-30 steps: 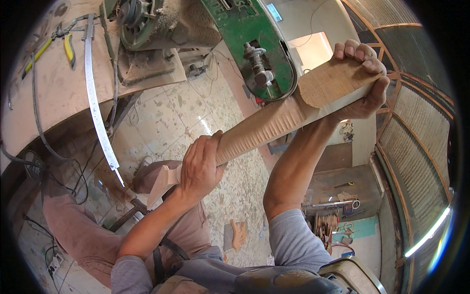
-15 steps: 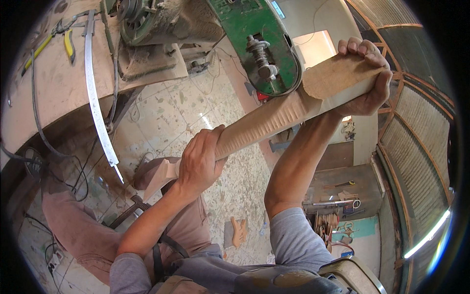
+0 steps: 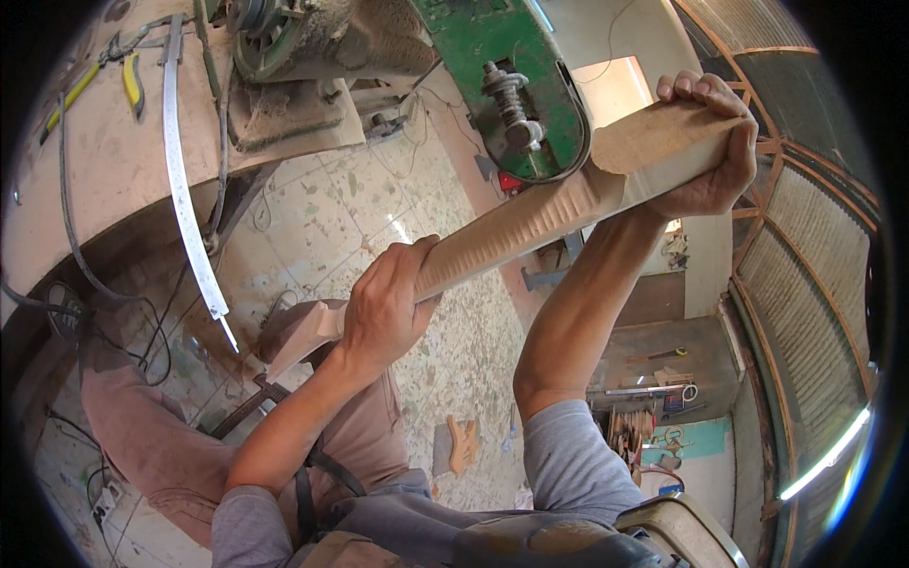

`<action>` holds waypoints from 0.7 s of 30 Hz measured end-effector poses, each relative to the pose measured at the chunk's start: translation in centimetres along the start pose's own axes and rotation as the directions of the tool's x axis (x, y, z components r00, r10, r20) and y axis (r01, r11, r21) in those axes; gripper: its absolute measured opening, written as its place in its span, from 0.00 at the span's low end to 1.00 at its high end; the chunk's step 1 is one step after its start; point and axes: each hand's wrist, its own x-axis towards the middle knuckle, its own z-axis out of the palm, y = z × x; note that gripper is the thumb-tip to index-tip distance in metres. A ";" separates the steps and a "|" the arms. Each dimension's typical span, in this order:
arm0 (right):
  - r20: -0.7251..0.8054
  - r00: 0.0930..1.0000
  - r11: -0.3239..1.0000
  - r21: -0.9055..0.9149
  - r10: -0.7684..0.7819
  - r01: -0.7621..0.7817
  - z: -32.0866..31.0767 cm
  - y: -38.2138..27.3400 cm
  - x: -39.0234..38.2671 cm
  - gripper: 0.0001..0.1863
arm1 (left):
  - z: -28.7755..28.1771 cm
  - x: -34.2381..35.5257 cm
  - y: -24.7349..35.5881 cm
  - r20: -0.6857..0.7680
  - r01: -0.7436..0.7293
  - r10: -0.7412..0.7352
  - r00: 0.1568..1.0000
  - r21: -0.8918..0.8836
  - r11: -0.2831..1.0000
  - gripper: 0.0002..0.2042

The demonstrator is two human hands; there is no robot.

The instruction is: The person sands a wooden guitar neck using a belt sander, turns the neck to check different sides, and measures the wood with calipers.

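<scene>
My left hand (image 3: 386,303) is wrapped round the narrow part of a pale wooden piece (image 3: 511,237) with scalloped ridges along it; its shaped lower end (image 3: 303,346) sticks out past that hand. My right hand (image 3: 720,170) grips the thick, squared block (image 3: 653,137) at the upper end, fingers curled over it. The piece lies diagonally against the rounded end of a green machine arm (image 3: 530,123) with a belt round it and a spring-loaded bolt (image 3: 507,99). Whether it touches the belt I cannot tell exactly.
A dusty bench (image 3: 114,208) at upper left holds yellow-handled pliers (image 3: 133,85), a long metal strip (image 3: 189,199), cables and a machine base (image 3: 284,114). Below are a tiled floor (image 3: 341,218) with wood offcuts (image 3: 459,445) and my legs. Shelves with tools (image 3: 644,435) stand at lower right.
Both hands have moved slightly up and to the right with the wooden piece, shifting it along the machine's rounded end. The grip stays the same.
</scene>
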 end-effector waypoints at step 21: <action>-0.104 0.992 0.877 -0.481 -0.077 0.017 0.6 -0.1 -0.7 0.21 | -0.4 0.1 -0.2 0.009 0.021 -0.022 1.000 0.017 1.000 0.24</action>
